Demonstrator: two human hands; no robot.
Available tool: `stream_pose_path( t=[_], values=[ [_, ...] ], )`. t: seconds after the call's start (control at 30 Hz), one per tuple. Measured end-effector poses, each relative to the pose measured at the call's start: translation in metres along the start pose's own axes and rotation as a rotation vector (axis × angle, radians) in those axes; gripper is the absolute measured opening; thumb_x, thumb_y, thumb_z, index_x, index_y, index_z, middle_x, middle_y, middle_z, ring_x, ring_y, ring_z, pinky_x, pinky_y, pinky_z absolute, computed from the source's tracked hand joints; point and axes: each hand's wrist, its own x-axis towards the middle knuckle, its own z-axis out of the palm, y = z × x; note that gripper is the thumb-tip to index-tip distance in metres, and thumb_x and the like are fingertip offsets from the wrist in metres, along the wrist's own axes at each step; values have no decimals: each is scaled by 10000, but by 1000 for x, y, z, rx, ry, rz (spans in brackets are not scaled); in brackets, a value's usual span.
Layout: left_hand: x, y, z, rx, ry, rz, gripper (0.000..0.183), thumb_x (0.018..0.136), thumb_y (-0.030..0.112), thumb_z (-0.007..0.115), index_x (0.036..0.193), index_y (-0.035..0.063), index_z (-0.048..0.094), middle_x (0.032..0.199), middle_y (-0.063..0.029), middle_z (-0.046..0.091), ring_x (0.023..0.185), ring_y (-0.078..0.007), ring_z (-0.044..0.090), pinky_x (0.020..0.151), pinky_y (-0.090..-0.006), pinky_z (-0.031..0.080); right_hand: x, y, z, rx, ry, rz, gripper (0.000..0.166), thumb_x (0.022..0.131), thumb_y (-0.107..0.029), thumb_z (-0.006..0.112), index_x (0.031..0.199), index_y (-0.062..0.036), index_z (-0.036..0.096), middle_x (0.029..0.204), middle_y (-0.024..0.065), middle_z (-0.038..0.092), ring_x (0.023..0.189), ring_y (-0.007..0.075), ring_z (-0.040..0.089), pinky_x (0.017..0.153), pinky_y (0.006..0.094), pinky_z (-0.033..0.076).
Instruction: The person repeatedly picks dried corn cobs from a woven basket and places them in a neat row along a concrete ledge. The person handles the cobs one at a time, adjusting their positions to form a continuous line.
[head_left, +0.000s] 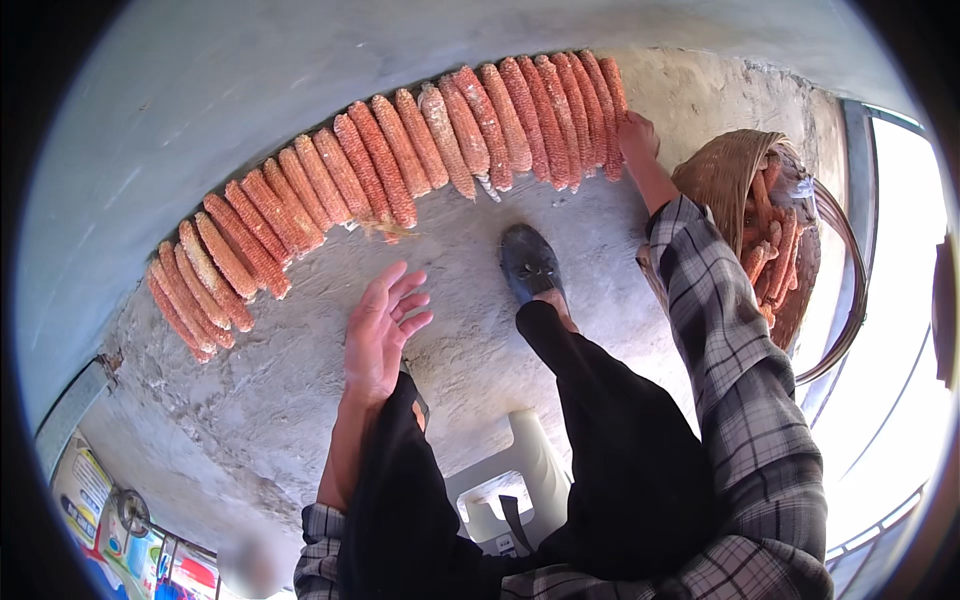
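A long row of bare reddish corn cobs lies side by side on the concrete floor, along the foot of the wall. My right hand is at the right end of the row, against the side of the last corn cob. Its fingers are mostly hidden, so I cannot tell if they grip that cob. My left hand hovers over my left knee, palm turned inward, fingers apart and holding nothing. Between it and the row is bare floor, with a wisp of dry husk by the cobs' lower ends.
A woven basket with a hooped handle stands right of my right forearm, holding several more cobs. My shoe rests on the floor below the row. A pale plastic stool shows between my legs. Colourful packages are at lower left.
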Motion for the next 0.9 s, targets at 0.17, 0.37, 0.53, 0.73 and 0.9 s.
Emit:
stream_pose_path(
  t=[0.17,0.37,0.53,0.73,0.9],
  values=[
    [0,0,2,-36,7,-4,513,956,384,428,1347,54,394,1214,-100,526,977,-173,537,881,-356,449,15,12,0,15,105,-161,365,799,-222,472,1124,-172,630,944,182,657,894,351,625,766,420,496],
    [-6,-2,-14,-67,57,1,500,958,369,424,1345,54,396,1195,-98,537,962,-172,543,872,-355,455,-22,11,31,18,176,310,422,806,-280,487,1173,-102,592,1026,180,634,1010,320,587,890,375,452],
    [-4,-7,-22,-99,60,-12,492,958,355,426,1343,51,396,1188,-105,545,947,-178,553,859,-356,465,-7,17,23,289,187,80,393,826,-269,465,1161,-118,605,1002,165,647,1011,283,597,889,370,456],
    [-2,-6,-25,-131,40,9,497,954,338,439,1357,53,382,1189,-102,549,932,-177,561,844,-353,475,-7,17,14,-114,14,-120,292,832,-184,484,1045,-79,653,953,136,658,836,266,658,767,360,519],
    [-3,-12,-34,-138,38,-17,497,958,331,432,1367,57,372,1182,-85,559,928,-165,561,836,-346,477,-58,-62,-21,171,259,114,588,781,-235,602,1304,-44,411,1247,221,471,1157,379,466,913,471,436]
  ],
)
